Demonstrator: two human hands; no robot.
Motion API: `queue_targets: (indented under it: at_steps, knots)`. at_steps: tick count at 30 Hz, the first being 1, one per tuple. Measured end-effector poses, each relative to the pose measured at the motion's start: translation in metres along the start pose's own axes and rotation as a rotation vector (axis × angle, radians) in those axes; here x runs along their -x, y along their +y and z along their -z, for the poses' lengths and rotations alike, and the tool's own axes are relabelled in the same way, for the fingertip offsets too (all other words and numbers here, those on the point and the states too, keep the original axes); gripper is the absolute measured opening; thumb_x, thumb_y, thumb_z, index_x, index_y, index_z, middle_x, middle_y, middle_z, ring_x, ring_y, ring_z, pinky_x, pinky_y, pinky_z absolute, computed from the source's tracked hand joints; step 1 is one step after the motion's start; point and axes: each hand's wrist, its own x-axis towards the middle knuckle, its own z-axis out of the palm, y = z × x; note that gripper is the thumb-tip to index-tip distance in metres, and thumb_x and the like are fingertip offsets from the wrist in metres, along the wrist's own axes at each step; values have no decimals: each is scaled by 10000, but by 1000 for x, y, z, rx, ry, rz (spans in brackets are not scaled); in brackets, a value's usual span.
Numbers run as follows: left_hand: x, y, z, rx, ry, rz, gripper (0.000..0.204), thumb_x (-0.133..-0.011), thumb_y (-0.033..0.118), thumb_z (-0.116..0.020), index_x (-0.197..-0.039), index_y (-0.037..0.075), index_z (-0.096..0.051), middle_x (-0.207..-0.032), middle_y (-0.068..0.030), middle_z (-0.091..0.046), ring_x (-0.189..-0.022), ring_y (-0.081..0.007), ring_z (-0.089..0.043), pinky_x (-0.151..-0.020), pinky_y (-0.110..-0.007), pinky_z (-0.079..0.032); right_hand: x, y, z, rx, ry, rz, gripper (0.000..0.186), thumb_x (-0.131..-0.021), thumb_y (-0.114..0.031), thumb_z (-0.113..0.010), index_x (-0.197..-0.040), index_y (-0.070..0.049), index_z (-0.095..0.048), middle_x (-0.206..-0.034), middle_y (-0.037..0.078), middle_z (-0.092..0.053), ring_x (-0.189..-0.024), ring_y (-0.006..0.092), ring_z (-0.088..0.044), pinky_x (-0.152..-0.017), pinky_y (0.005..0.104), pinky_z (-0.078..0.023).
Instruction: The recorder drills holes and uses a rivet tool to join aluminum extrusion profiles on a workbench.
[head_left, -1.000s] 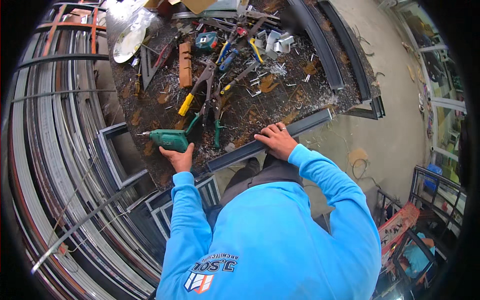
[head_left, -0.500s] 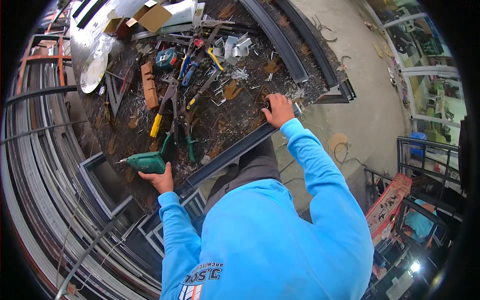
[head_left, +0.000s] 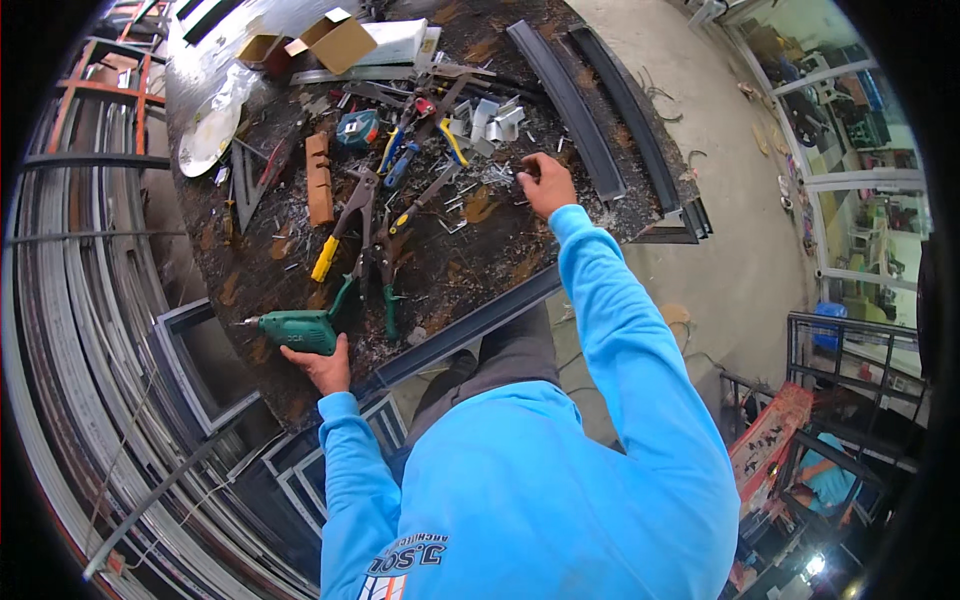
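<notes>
My left hand (head_left: pixel 322 364) is wrapped around the handle of a green power drill (head_left: pixel 298 331), whose bit points left over the table's near left edge. My right hand (head_left: pixel 548 186) reaches over the table, thumb and fingertips drawn together; what they pinch, if anything, is too small to make out. Close to its fingertips lies a scatter of small screws (head_left: pixel 497 174). A dark metal profile (head_left: pixel 470 330) runs along the near table edge in front of me, touched by neither hand.
Yellow-handled snips (head_left: pixel 325 257), a brown notched block (head_left: pixel 319 180), a blue tape measure (head_left: pixel 358 128) and silver brackets (head_left: pixel 494 122) crowd the table (head_left: pixel 455 262). Two long dark profiles (head_left: pixel 570 110) lie at the right. Stacked metal lengths (head_left: pixel 90 330) fill the left side.
My right hand has left the end of the near profile and moved farther over the table, to the scattered screws. My left hand keeps the drill in nearly the same place.
</notes>
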Motion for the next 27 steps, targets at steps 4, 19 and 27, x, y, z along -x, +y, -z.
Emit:
queue_targets:
  at_steps: [4,19,27]
  knots:
    - [-4,-12,3,54,26,11,1289,-748,267,-904,-1606,53,35,-1530,-338,-352,-1383,-474,-433,-1169,-497,-355,-6,-2,3,252,109,-31,475,-847,-263,-784,-1239,-70,-600,-1258,173,-573,-1197,370,-564,-1005,489,-486]
    - [-5,-51,20,-157,173,-262,1256,-732,310,-893,-1598,19,-32,-1508,-343,-411,-1356,-488,-475,-1138,-486,-390,26,-8,36,339,36,405,678,-819,-311,-829,-1373,-70,-520,-1361,172,-523,-1288,407,-477,-1053,536,-415]
    - [-6,-11,137,36,-49,-140,881,-794,217,-763,-1541,-5,-351,-1332,-219,-608,-1174,-344,-611,-1005,-405,-478,197,-93,-59,160,-764,745,792,-737,-318,-870,-1399,-76,-510,-1383,153,-520,-1299,358,-482,-1099,500,-387]
